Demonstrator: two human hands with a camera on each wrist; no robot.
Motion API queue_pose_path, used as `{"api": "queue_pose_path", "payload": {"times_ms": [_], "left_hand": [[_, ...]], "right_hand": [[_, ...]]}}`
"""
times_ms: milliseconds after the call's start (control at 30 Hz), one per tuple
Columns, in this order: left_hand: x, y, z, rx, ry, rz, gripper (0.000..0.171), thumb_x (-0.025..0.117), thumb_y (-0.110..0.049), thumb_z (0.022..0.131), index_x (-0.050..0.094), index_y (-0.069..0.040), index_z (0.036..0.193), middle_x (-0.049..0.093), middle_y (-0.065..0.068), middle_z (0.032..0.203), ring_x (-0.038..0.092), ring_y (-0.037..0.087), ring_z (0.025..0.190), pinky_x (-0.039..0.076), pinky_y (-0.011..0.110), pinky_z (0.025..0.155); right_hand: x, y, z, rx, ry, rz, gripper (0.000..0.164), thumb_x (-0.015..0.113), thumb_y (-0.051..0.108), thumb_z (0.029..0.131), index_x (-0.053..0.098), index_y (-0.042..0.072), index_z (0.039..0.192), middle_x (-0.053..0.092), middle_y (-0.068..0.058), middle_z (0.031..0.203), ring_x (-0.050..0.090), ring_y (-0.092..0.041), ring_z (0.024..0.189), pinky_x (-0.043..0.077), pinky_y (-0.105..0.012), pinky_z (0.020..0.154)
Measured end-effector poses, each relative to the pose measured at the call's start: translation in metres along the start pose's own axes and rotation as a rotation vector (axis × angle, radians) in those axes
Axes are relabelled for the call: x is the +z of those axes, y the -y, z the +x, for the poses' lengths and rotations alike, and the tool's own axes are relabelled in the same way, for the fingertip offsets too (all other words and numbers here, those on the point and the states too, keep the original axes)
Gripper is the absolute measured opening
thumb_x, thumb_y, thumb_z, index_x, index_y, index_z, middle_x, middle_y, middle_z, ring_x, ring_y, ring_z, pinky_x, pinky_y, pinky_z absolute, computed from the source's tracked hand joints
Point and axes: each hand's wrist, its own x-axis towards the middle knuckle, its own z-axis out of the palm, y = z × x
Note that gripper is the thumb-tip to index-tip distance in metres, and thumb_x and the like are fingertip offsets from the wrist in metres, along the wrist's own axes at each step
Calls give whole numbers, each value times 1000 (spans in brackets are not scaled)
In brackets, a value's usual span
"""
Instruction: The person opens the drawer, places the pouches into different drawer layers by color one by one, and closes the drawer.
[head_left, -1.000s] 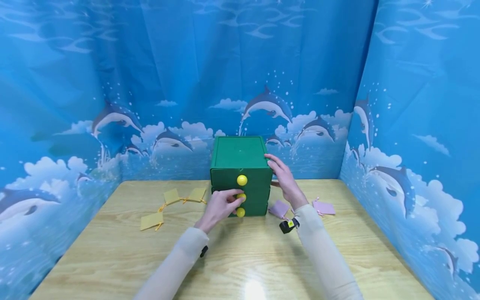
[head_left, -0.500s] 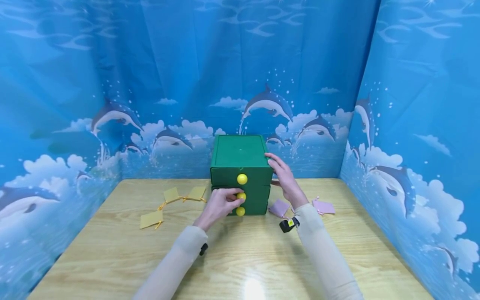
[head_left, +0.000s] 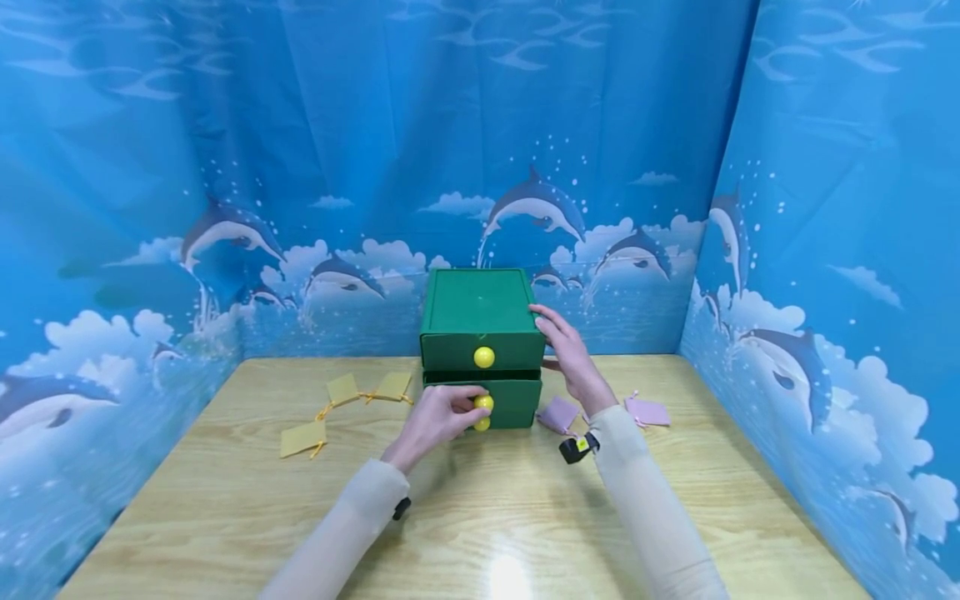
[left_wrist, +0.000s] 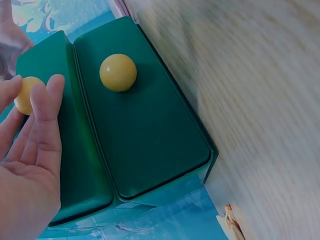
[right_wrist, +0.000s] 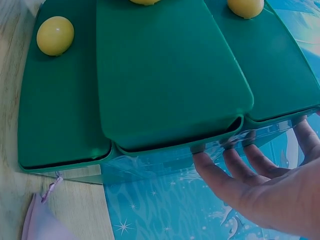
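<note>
Desk (head_left: 465, 508): passage left open before green cabinet (head_left: 480, 302).
Right side: blocked by right hand (head_left: 572, 362).
Middle drawer (head_left: 521, 402): gap exposed above; front partly obstructed by left hand (head_left: 432, 422).

Dressed in long, pale sleeves (head_left: 341, 527), bare-handed.
Off-white and plain, faintly creased, fairly close-fitting; fitted near the end of the right sleeve (head_left: 652, 500) with a boxy black block (head_left: 571, 452) bearing a bright yellow patch (head_left: 582, 445), and near the end of the left sleeve (head_left: 341, 527) with a black piece (head_left: 402, 507), partly hidden.

left hand (left_wrist: 32, 155) pinching a yellow knob (left_wrist: 25, 97), green drawer fronts (left_wrist: 142, 132) (second knob (left_wrist: 118, 73) on one); wood-grain table (left_wrist: 250, 90)
</note>
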Motion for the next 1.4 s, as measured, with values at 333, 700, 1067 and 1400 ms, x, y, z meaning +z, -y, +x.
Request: {"api": "queue_pose_path", "payload": {"times_ms": [333, 700, 1067, 1400], "left_hand": [[2, -3, -11, 47, -17, 48, 28, 74, -29, 89, 74, -19, 115, 76, 0, 93, 70, 6, 76, 57, 22, 59], [4, -8, -24, 84, -29, 74, 27, 73, -28, 89, 74, -17, 114, 76, 0, 93, 70, 5, 76, 56, 18, 63], [6, -10, -37, 125, -10, 57, 27, 73, -27, 89, 74, -17, 114, 76, 1, 99, 70, 2, 79, 56, 16, 68], [8, -11, -44, 191, -9, 25, 24, 73, -22, 89, 74, -13, 111, 76, 4, 97, 71, 3, 77, 57, 16, 66]], "right_hand": [[4, 21, -14, 28, 30, 26, 49, 40, 39, 106, 35, 26, 152, 24, -5, 161, 31, -38, 144, 33, -65, 109], [2, 1, 0, 10, 0, 16, 48, 43, 50, 102, 40, 34, 148, 35, -2, 155, 37, -34, 141, 35, -65, 107], [1, 0, 0, 10, -6, -3, 48, 42, 50, 103, 40, 34, 148, 33, -2, 156, 34, -35, 142, 37, -65, 107], [1, -1, 0, 12, -9, 5, 48, 43, 50, 103, 40, 34, 148, 33, -2, 156, 35, -35, 142, 36, -65, 107]]}}
